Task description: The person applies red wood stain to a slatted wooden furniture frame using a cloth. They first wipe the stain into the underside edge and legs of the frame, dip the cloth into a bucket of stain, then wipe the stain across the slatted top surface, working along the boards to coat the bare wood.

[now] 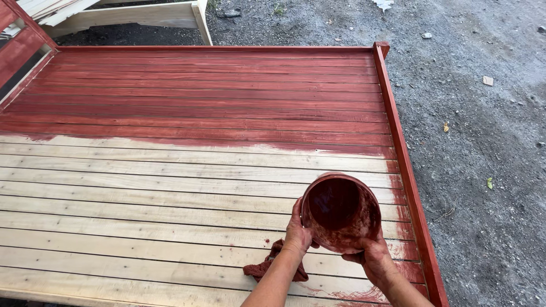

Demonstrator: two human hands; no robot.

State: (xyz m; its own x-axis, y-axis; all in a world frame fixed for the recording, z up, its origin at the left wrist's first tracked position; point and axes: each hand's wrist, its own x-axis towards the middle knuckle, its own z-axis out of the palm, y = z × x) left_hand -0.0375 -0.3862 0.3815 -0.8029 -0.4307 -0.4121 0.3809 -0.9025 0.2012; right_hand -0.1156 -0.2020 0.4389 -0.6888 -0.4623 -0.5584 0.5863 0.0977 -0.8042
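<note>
A round bowl, coated inside and out with dark red stain, is held tilted with its mouth turned up and away at about 11 o'clock, so that its dark wet inside is seen. It is kept just above the slatted wooden panel, low and right of the middle of the view, at roughly 5 o'clock. The left hand is closed on the bowl's left wall, the thumb laid against the rim side; the grip here is a firm clasp on the bowl. The right hand is cupped under the bowl's lower right edge, fingers wrapped beneath it, so that its grip is likewise closed on the bowl. Both hands are smeared with red.

A crumpled red-stained rag is seen lying on the bare slats just below the left wrist, at 7 o'clock from the bowl; whether it is touched by the forearm cannot be told.

The far half of the panel, toward 12 o'clock, has been covered in red stain, while the near half is bare pale wood; the border between them runs unevenly across from 9 to 3 o'clock. The raised side rail at 3 o'clock is stained red along its length. Grey gravel ground is seen beyond the rail, and an unpainted pale wooden frame is seen at 12 o'clock.
</note>
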